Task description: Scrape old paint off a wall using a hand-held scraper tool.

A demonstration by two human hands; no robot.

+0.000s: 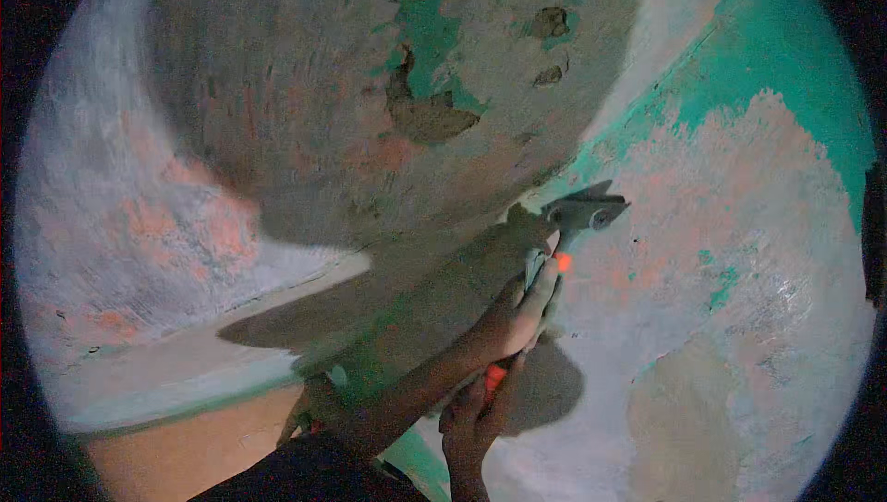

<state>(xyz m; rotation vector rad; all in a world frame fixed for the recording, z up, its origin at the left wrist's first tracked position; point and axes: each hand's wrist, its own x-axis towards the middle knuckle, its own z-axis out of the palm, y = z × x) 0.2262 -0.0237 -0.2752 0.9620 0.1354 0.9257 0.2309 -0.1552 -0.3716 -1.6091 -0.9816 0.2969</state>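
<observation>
Both of my hands are on a long-handled scraper with orange parts on its handle (495, 377). Closer to the tool's head is my left hand (535, 304), its fingers wrapped along the shaft. A small pale grey-green piece (533, 265) shows beside those fingers; I cannot tell what it is. My right hand (475, 408) grips the lower end of the handle. The dark scraper head (585, 210), with two round knobs or screws, lies at or close to the patchy painted surface (665, 252); contact cannot be told.
A seam (624, 117) crosses diagonally between two surfaces. Green paint (797, 52) shows around pale, scraped areas. Rough dark pits (433, 117) lie within a large round shadow. An orange-tan panel (201, 440) is at lower left, and a dark object (874, 232) at the right rim.
</observation>
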